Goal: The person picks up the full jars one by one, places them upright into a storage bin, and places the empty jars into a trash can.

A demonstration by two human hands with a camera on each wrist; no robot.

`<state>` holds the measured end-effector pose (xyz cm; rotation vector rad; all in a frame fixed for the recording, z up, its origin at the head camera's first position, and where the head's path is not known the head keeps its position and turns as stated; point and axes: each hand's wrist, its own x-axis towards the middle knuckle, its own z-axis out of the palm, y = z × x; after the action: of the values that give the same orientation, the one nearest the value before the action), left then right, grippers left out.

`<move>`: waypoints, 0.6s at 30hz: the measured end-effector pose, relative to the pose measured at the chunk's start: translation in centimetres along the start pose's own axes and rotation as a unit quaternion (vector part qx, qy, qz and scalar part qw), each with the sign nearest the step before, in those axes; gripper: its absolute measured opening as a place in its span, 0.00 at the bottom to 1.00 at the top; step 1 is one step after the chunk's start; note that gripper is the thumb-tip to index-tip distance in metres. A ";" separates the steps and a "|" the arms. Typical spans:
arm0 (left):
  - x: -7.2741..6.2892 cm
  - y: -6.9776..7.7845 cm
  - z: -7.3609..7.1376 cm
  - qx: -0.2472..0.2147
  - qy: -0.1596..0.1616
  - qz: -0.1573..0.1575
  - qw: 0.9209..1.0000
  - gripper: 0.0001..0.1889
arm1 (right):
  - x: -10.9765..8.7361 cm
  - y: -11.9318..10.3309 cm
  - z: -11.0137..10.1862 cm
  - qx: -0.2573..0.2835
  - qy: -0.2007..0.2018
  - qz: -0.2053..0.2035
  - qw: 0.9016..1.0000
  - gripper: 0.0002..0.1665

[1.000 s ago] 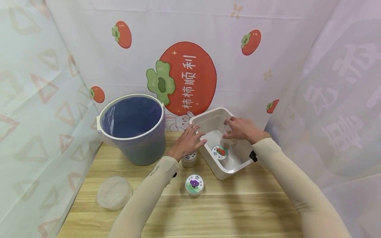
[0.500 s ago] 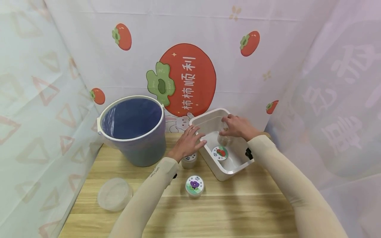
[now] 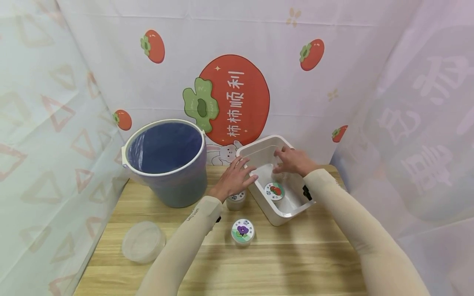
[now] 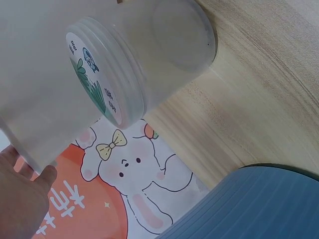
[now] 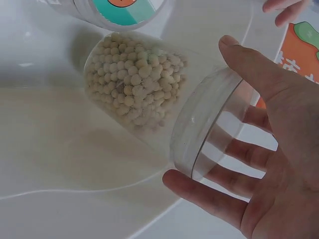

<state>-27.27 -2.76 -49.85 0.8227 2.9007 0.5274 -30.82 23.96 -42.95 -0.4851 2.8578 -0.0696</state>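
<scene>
My right hand (image 3: 290, 161) reaches into a white plastic bin (image 3: 267, 207) and holds a clear jar of pale dried beans (image 5: 134, 82) by its lid. In the right wrist view the thumb and fingers spread round the lid's edge. A second jar, its lid printed with tomatoes (image 3: 274, 191), stands beside it in the bin. My left hand (image 3: 233, 179) rests at the bin's left rim with fingers extended. Below that hand stands a jar with a green plant label (image 4: 92, 82), apparently without contents.
A jar with a purple picture on its lid (image 3: 242, 231) stands in front of the bin. At the left are a large blue-grey bucket (image 3: 177, 185) and a round translucent container (image 3: 142, 241). Printed cloth (image 3: 296, 98) hangs behind and along both sides of the wooden table (image 3: 289, 267).
My right hand has moved left and slightly lower inside the bin, with the bean jar shifting toward the tomato-lidded jar. The left hand has stayed at the rim.
</scene>
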 end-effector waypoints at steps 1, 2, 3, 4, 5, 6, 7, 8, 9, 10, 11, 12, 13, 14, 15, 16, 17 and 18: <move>0.0 0.0 0.0 0.000 0.000 0.000 1.000 0.33 | 0.0 0.0 0.1 0.001 -0.002 0.000 1.000 0.41; 0.0 0.0 0.0 0.000 -0.001 0.000 1.000 0.33 | 0.0 -0.1 0.1 0.000 -0.004 -0.001 1.000 0.41; 0.1 -0.1 0.0 0.001 -0.001 0.001 1.000 0.33 | 0.0 -0.1 0.1 -0.002 -0.004 -0.003 1.000 0.41; 0.1 0.0 0.0 0.002 -0.001 0.002 1.000 0.33 | -0.1 -0.1 0.0 -0.005 -0.004 -0.003 1.000 0.41; 0.2 0.0 0.1 0.003 0.000 0.004 1.000 0.33 | -0.1 -0.2 0.0 -0.007 -0.003 -0.004 1.000 0.40; 0.3 0.0 0.1 0.004 0.001 0.005 1.000 0.33 | -0.2 -0.2 -0.1 -0.009 -0.002 -0.006 1.000 0.40; 0.3 0.0 0.1 0.006 0.003 0.008 1.000 0.33 | -0.2 -0.2 -0.2 -0.011 -0.001 -0.007 1.000 0.39; 0.4 0.0 0.1 0.007 0.005 0.009 1.000 0.33 | -0.3 -0.2 -0.3 -0.013 0.000 -0.008 1.000 0.39; 0.4 0.0 0.1 0.007 0.006 0.010 1.000 0.32 | -0.3 -0.2 -0.3 -0.015 0.000 -0.009 1.000 0.38; 0.4 0.0 0.1 0.005 0.009 0.010 1.000 0.32 | -0.4 -0.2 -0.4 -0.016 -0.001 -0.010 1.000 0.38; 0.4 0.0 0.1 0.005 0.008 0.010 1.000 0.32 | -0.4 -0.1 -0.4 -0.016 -0.002 -0.011 1.000 0.38; 0.4 0.0 0.1 0.004 0.008 0.010 1.000 0.32 | -0.5 -0.1 -0.4 -0.017 -0.004 -0.011 1.000 0.37; 0.4 0.0 0.1 0.003 0.008 0.011 1.000 0.33 | -0.6 0.0 -0.4 -0.017 -0.004 -0.013 1.000 0.37; 0.4 0.0 0.1 0.001 0.007 0.010 1.000 0.33 | -0.7 0.0 -0.3 -0.015 -0.005 -0.014 1.000 0.37; 0.4 0.0 0.1 0.000 0.006 0.010 1.000 0.33 | -0.8 0.0 -0.3 -0.012 -0.003 -0.016 1.000 0.37; 0.3 0.0 0.1 0.000 0.006 0.010 1.000 0.33 | -0.9 0.1 -0.2 -0.010 -0.002 -0.017 1.000 0.37; 0.3 0.0 0.1 0.001 0.005 0.009 1.000 0.34 | -1.1 0.1 -0.2 -0.004 0.001 -0.018 1.000 0.37; 0.3 0.0 0.1 0.000 0.006 0.008 1.000 0.34 | -1.2 0.0 -0.2 0.002 0.004 -0.021 1.000 0.36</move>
<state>-27.50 -2.54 -49.94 0.8468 2.9070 0.5341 -29.76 24.41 -42.51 -0.5441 2.8550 -0.0843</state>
